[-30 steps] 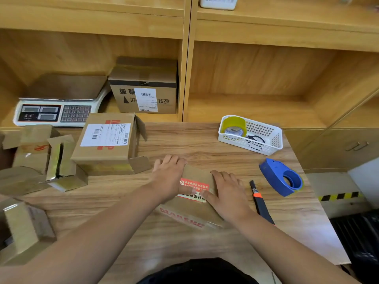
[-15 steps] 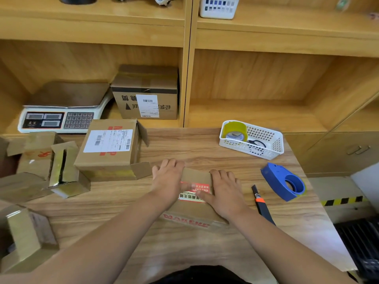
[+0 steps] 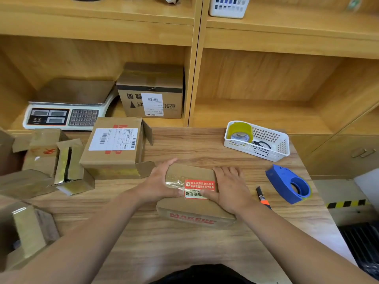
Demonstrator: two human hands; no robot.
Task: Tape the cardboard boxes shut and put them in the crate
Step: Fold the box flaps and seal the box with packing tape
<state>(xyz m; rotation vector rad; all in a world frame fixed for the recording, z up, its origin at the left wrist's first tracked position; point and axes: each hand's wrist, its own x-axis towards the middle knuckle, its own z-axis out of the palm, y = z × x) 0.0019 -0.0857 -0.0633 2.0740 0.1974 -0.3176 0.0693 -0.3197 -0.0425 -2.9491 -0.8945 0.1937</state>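
A small cardboard box (image 3: 191, 174) with a red and white label and red print on its front lies on the wooden table (image 3: 184, 247) right before me. My left hand (image 3: 159, 181) grips its left end, fingers down the side and thumb on top beside the label. My right hand (image 3: 228, 186) lies flat on the right half of the lid, its thumb pressing the label. Shiny clear tape crosses the lid between my hands. The blue tape dispenser (image 3: 287, 184) stands to the right of the box, apart from both hands.
A utility knife (image 3: 263, 198) lies between box and dispenser. A white basket (image 3: 283, 148) holds a yellow tape roll (image 3: 240, 131) and scissors. A larger labelled box (image 3: 114, 144) with open flaps and several open boxes (image 3: 69, 167) crowd the left. A scale (image 3: 61, 113) stands on the shelf.
My left hand slid from the top of the box to its left end, uncovering the taped lid. My right hand stayed on the right half.
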